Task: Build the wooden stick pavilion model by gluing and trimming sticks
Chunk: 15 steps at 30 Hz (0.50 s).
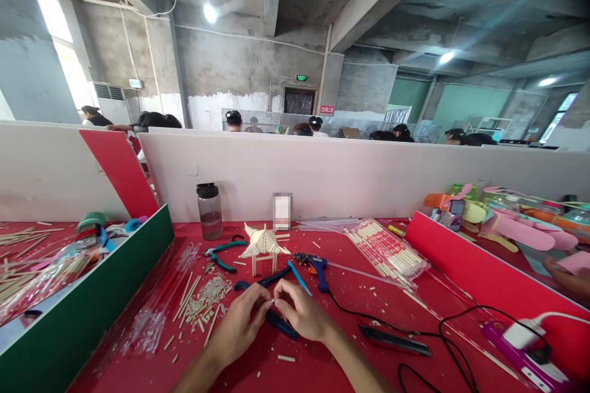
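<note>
My left hand (242, 321) and my right hand (302, 313) meet over the red table (258, 374), fingertips pinched together. A tiny pale piece (272, 301) shows between them, too small to make out well. Beneath the hands lie dark blue-handled pliers (282, 324). Just beyond stands a small pavilion of wooden sticks (263, 245) with a pointed, flared roof on legs. To its right are a light blue pen-like tool (299, 278) and a blue glue gun (321, 273). Green-handled pliers (224, 256) rest at its left.
Cut stick pieces (205, 304) and plastic wrappers (152, 313) lie at left. A bottle (211, 215) stands behind. Bundled sticks (387, 249), a black cutter (394, 341), cables and a purple power strip (530, 359) are at right. Low partitions flank the table; another person's hand (569, 279) shows far right.
</note>
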Available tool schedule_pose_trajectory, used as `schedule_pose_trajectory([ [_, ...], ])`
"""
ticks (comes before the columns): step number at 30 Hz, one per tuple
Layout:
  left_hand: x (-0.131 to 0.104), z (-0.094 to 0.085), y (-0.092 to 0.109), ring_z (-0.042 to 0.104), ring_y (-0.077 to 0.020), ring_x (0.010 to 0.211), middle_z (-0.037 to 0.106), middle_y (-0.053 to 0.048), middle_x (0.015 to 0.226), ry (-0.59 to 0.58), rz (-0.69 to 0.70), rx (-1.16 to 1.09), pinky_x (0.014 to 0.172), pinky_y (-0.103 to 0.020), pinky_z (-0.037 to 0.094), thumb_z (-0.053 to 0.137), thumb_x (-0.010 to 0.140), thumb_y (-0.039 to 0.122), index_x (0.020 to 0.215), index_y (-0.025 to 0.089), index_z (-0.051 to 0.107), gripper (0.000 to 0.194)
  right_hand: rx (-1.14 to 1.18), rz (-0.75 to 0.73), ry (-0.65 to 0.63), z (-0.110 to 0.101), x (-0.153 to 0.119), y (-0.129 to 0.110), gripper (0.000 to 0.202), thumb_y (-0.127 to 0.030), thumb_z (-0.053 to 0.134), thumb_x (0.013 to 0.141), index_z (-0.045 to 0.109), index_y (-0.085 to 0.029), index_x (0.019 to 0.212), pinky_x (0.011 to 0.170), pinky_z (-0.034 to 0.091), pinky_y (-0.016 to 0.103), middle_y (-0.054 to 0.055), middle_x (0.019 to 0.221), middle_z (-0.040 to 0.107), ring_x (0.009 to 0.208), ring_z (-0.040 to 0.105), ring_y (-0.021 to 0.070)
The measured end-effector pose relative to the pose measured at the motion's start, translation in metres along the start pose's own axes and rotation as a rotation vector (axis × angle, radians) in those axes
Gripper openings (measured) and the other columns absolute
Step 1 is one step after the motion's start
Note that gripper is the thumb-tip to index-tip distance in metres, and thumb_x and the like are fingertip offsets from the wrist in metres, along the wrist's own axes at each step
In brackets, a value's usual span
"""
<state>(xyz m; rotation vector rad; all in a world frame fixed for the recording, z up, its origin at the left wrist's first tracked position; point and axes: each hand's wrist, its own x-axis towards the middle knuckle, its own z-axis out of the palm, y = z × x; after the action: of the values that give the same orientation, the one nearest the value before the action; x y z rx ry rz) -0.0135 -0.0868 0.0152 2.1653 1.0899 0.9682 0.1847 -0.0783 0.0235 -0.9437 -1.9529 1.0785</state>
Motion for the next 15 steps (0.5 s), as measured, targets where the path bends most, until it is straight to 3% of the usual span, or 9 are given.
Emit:
schedule_pose_trajectory([
  [6, 0.0006, -0.0008, -0.0004, 0.061, -0.0174, 0.081, 0.066, -0.003, 0.091, 0.002, 0.001, 0.020, 0.077, -0.027, 0.049, 0.045, 0.101, 0.036, 0.092, 0.022, 0.058, 0.021, 0.113, 0.034, 0.048, 0.0017, 0.0029, 0.0003, 0.014, -0.035, 0.061, 0.091, 0.056, -0.021, 0.090, 0.060, 0.041, 0.023, -0.002, 0.079, 0.058, 0.063, 0.053, 0.0120],
  [10, -0.0004, -0.0008, -0.0001, 0.062, -0.0177, 0.081, 0.067, -0.003, 0.091, 0.003, 0.005, 0.028, 0.076, -0.027, 0.049, 0.045, 0.101, 0.037, 0.092, 0.023, 0.059, 0.022, 0.085, 0.031, 0.072, 0.0021, 0.0032, -0.0017, 0.019, -0.038, 0.063, 0.091, 0.057, -0.021, 0.083, 0.059, 0.041, 0.024, -0.004, 0.070, 0.057, 0.059, 0.053, 0.0123],
  [15, -0.0001, -0.0007, 0.0026, 0.063, -0.0181, 0.083, 0.067, -0.003, 0.091, -0.015, -0.013, 0.019, 0.078, -0.028, 0.049, 0.043, 0.102, 0.041, 0.092, 0.023, 0.059, 0.026, 0.108, 0.004, 0.082, 0.0019, 0.0033, -0.0016, 0.021, -0.040, 0.064, 0.091, 0.059, -0.022, 0.082, 0.058, 0.042, 0.024, -0.003, 0.073, 0.058, 0.059, 0.054, 0.0131],
])
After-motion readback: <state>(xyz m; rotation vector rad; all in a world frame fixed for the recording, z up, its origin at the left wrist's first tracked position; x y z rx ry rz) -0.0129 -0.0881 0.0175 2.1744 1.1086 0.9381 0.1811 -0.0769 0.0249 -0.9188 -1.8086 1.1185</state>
